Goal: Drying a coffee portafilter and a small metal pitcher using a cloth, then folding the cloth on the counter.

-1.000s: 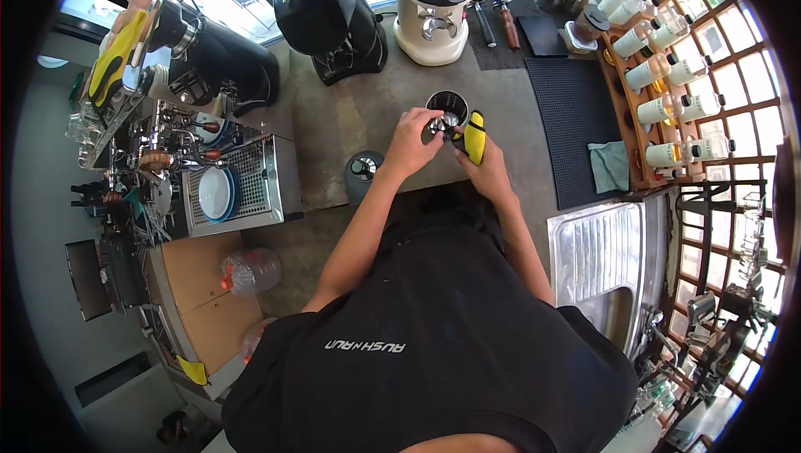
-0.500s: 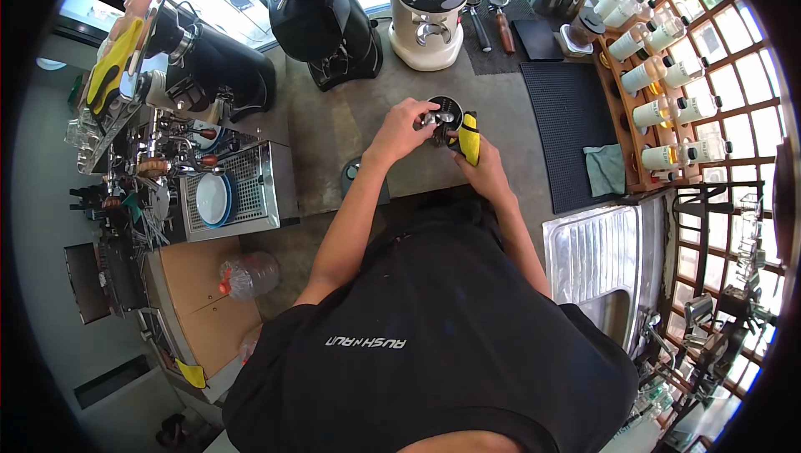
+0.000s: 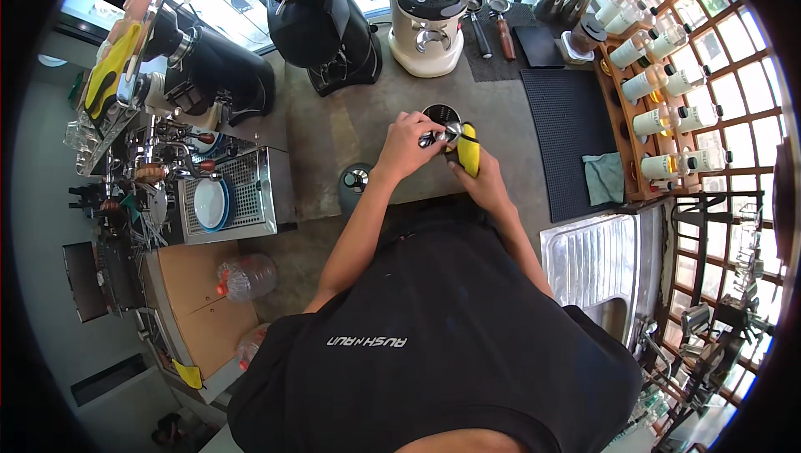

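Left hand (image 3: 406,146): pinching shiny metal (image 3: 429,139)
Right hand (image 3: 481,178): gripping a yellow item (image 3: 469,153) (kind unclear)
Container (image 3: 441,111): on the bench (image 3: 494,115)

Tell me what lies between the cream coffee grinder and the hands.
In the head view, a dark round container with a pale rim, then grey counter up to the grinder.
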Action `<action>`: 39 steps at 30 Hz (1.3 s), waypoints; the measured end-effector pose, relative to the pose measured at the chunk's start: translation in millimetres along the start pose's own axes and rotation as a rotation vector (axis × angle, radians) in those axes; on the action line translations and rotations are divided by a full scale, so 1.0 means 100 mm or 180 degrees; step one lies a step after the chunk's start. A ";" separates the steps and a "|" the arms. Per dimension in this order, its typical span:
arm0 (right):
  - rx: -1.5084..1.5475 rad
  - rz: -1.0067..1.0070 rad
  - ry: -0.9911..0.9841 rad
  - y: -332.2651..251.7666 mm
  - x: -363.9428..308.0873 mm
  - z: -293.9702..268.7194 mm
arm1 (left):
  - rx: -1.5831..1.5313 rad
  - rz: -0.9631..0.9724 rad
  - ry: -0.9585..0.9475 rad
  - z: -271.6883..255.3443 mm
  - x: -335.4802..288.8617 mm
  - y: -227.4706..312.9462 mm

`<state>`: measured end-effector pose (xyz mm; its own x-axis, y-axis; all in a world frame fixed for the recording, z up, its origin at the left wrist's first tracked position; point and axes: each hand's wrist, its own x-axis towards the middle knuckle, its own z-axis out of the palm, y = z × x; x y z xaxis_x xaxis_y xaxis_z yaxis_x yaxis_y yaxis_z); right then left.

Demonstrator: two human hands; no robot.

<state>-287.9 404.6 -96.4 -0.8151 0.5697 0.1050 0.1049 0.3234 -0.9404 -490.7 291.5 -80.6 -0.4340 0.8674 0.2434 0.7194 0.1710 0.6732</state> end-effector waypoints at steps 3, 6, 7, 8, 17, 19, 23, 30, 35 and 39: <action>0.0200 0.0138 0.0286 -0.11 -0.02 -0.05 | -0.0022 -0.0022 -0.0082 -0.04 -0.07 0.00; 0.0118 0.0400 0.0347 -0.11 0.04 -0.11 | -0.0002 0.0027 -0.0105 -0.07 -0.11 0.05; -0.0027 0.0098 0.0469 -0.06 0.09 -0.10 | -0.0026 0.0076 -0.0081 -0.08 -0.11 0.05; -0.0172 -0.0200 0.0597 -0.01 0.14 -0.10 | -0.0051 0.0129 -0.0064 -0.08 -0.12 0.05; -0.0965 -0.0162 0.0810 0.01 0.45 -0.10 | -0.0411 0.0172 0.0097 -0.15 -0.20 0.12; -0.0847 -0.0250 0.0679 0.06 0.44 -0.09 | -0.0427 0.0152 0.0164 -0.11 -0.24 0.14; -0.0393 -0.0307 0.0921 0.03 0.29 0.03 | -0.0404 0.0002 0.0482 -0.04 -0.43 0.14; 0.0434 0.0727 0.0770 -0.03 -0.11 0.05 | -0.0791 -0.0360 0.0846 0.04 -0.68 0.36; 0.0858 0.0301 0.0740 -0.32 -0.34 0.26 | -0.1403 -0.0331 0.0482 -0.08 -1.01 0.32; 0.0113 -0.0165 0.0286 -0.40 -0.67 0.57 | -0.1919 -0.0374 -0.0536 -0.16 -1.35 0.29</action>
<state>-270.0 310.2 -84.5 -0.7644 0.6188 0.1809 0.0422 0.3281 -0.9437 -419.7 171.6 -82.3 -0.3648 0.9289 0.0639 0.2193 0.0190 0.9755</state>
